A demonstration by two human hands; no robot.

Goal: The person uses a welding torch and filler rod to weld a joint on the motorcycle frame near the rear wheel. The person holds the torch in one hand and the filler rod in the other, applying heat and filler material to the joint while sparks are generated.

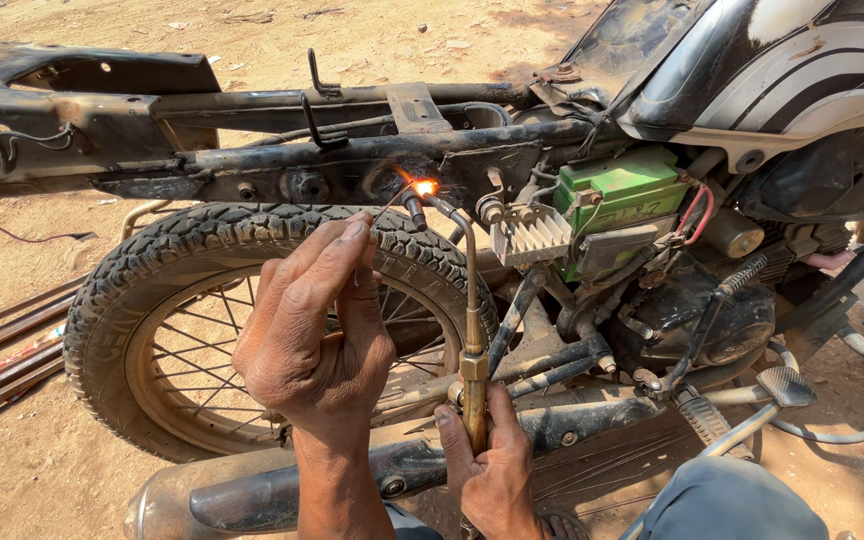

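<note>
A stripped motorcycle stands before me, its bare black frame rail running across the top. My right hand grips the brass handle of a gas welding torch whose bent tip points up at the rail. An orange flame burns where the tip meets the frame. My left hand is raised in front of the rear tyre and pinches a thin filler rod that reaches toward the flame.
The spoked rear wheel fills the lower left, with the exhaust muffler beneath it. A green battery, a finned metal part and the black-and-white fuel tank sit right. Metal bars lie on dirt at left.
</note>
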